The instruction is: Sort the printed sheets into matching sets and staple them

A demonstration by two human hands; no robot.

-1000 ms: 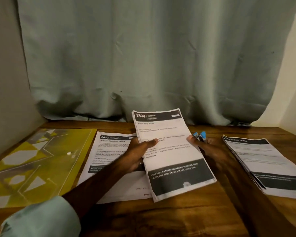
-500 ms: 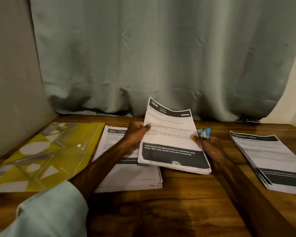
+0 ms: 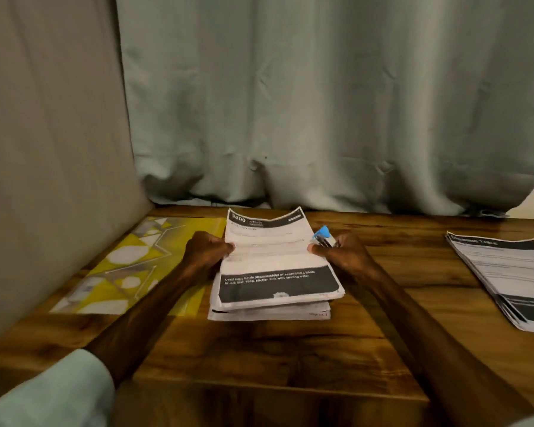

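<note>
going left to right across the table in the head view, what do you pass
yellow mat → left hand → held sheets → right hand with blue stapler → stack of sheets at the right

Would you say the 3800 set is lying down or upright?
Lying down: the 3800 set rests on the lower stack, left hand and right hand pinching its sides.

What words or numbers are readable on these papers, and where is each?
"800", a faint digit before it: top sheet, header.
"Used baby bottle (disassembled or assembled), bottle brush, dish soap, kitchen sink with running water": its bottom band.
"TABLE", word before it blurred: right stack, header.
Body text and lower stack's corner note: too blurred.
</note>
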